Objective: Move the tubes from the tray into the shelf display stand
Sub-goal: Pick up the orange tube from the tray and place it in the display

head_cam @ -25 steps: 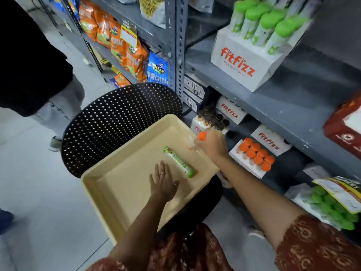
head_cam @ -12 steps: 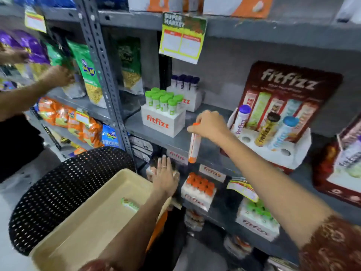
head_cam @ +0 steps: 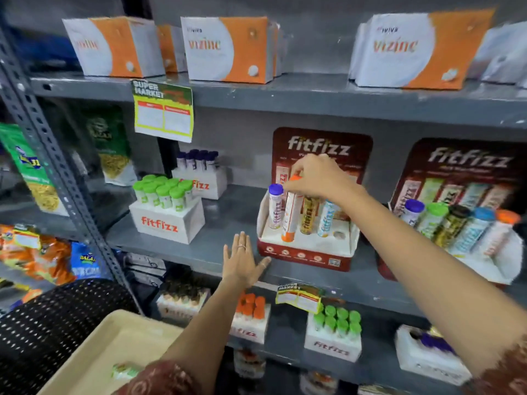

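My right hand (head_cam: 316,178) grips the orange cap of a white and orange tube (head_cam: 289,219), held upright with its lower end at the white top of the red fitfizz display stand (head_cam: 305,256) on the middle shelf. In the stand, a purple-capped tube (head_cam: 275,208), a gold tube (head_cam: 309,216) and a pale blue tube (head_cam: 326,216) stand around it, and one round hole (head_cam: 338,234) at the right is bare. My left hand (head_cam: 242,259) is spread open, fingers up, just left of the stand's front corner. A beige tray (head_cam: 114,340) at bottom left holds a green-capped tube (head_cam: 125,370), partly hidden by my sleeve.
A second fitfizz stand (head_cam: 456,223) full of tubes sits to the right. White fitfizz boxes with green-capped tubes (head_cam: 166,206) and purple-capped tubes (head_cam: 199,172) stand to the left. Orange vizinc boxes (head_cam: 228,49) line the shelf above. The tray rests on a black perforated chair (head_cam: 57,317).
My right hand carried the orange tube from the shelf's front edge up and right onto the stand, turning it upright. My left hand rose from the tray's rim to the shelf edge. My view tilted upward.
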`<state>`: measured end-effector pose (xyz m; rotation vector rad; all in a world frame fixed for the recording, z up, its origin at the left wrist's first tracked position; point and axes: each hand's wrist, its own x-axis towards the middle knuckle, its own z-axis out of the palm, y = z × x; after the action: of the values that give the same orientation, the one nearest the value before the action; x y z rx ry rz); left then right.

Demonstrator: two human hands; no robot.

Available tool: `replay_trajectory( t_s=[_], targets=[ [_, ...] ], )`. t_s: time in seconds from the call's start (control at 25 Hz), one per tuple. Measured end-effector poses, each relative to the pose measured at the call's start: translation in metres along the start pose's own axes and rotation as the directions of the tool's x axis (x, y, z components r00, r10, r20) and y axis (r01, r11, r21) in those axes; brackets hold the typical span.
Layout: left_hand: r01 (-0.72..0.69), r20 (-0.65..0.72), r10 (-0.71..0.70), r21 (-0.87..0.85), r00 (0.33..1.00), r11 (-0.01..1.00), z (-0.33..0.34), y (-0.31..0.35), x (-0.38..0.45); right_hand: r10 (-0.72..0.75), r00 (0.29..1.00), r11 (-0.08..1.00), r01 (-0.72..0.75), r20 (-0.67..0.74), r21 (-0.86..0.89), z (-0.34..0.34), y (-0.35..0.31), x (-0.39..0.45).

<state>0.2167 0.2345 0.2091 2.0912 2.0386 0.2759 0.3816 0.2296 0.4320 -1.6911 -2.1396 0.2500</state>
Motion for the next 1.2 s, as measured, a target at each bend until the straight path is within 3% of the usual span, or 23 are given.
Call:
replay_trajectory(
  t_s=[0.16,0.4,0.76,1.08,1.2],
  targets=[
    [0.023,0.092,-0.025,0.029,0.995,0.999,0.016,0.000,0.013,0.001,0.996,1.000,0.001,0.089,-0.024,-0.017,0.008,0.006],
    [0.020,0.036,-0.021,0.036,0.999,0.999,0.021,-0.001,0.013,0.125,0.959,0.990,-0.139,0.253,0.037,-0.028,0.002,0.022],
    [0.001,0.075,-0.005,0.051,0.997,0.999,0.020,-0.003,0.013,0.050,0.994,0.999,-0.048,0.098,-0.019,-0.009,0.004,0.032],
    [-0.005,0.046,0.003,0.049,0.999,0.999,0.025,-0.004,0.015,0.170,0.976,0.981,-0.156,0.133,-0.112,-0.026,0.012,0.026],
    [-0.002,0.062,-0.001,0.057,0.998,0.998,0.025,-0.005,0.017,0.260,0.958,0.946,-0.228,0.120,-0.231,-0.029,0.021,0.024]
  ],
)
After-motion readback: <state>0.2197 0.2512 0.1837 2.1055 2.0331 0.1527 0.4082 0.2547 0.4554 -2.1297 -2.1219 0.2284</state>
